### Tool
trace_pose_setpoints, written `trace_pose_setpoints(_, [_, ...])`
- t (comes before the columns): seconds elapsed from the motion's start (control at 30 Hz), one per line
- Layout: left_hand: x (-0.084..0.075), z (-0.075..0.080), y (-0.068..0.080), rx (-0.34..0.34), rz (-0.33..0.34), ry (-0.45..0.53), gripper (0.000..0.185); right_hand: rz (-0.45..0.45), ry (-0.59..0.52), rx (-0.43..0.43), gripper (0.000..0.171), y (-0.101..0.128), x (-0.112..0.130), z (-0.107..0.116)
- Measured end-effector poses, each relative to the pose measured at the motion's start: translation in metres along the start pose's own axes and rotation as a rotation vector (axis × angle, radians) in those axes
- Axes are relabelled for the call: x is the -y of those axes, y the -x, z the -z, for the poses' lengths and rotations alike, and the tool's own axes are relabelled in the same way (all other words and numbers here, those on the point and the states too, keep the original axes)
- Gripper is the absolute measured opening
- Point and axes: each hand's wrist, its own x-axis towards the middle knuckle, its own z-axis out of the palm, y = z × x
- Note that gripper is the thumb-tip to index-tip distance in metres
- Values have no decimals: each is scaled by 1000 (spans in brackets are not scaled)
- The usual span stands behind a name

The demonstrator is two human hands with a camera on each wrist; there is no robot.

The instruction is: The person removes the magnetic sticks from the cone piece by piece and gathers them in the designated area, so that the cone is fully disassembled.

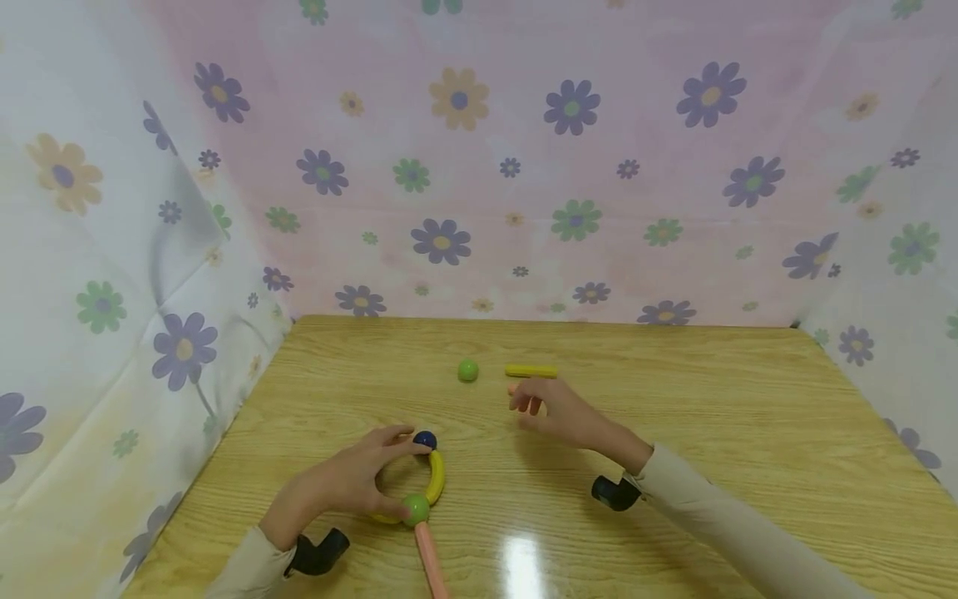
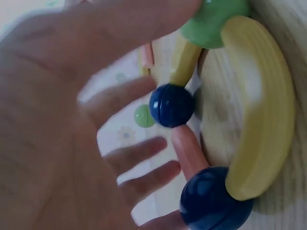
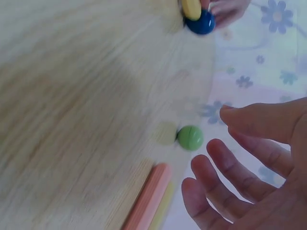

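Observation:
My left hand (image 1: 348, 472) lies over a ring of balls and curved rods on the table. Its thumb touches a green ball (image 1: 416, 509), while the index finger reaches to a blue ball (image 1: 425, 441). Between those balls runs a curved yellow rod (image 1: 437, 478). In the left wrist view the ring also has a pink rod (image 2: 189, 151), a second blue ball (image 2: 211, 199) and another yellow rod (image 2: 264, 105). My right hand (image 1: 557, 412) hovers with loosely bent fingers, holding nothing, by a pink stick (image 3: 148, 196) that it mostly hides in the head view.
A straight yellow stick (image 1: 531, 371) lies just beyond the right hand, beside the loose pink stick. Left of it sits a loose green ball (image 1: 467, 370). Another pink stick (image 1: 430, 559) runs from the ring's green ball towards me. Flowered cloth (image 1: 516, 191) surrounds the table.

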Motion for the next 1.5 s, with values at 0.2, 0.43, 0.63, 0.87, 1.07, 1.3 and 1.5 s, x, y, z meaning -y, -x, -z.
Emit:
trace_pose_setpoints(0.2, [-3,-9,-3,-107,63,-131,86,17,-14,85,19,4,20,-6])
trace_pose_setpoints(0.43, [-1,-22,-12,-203,97,-262,91,1,-39,162,23,9,37,-11])
trace_pose_setpoints(0.63, [0,-27,-17,-246,-26,-211,75,33,-35,203,24,12,47,-18])
trace_pose_setpoints(0.87, [-5,-28,-19,-222,-52,-210,68,37,-41,258,26,15,55,-31])
trace_pose_setpoints(1.07, [-9,-30,-21,-270,-51,-263,67,-12,-60,280,23,18,58,-46])
trace_pose_setpoints(1.3, [-10,-34,-25,-307,-45,-332,57,-78,-23,256,27,24,55,-58])
trace_pose_setpoints(1.5, [-13,-34,-24,-273,-35,-326,56,-66,20,201,24,28,53,-63])
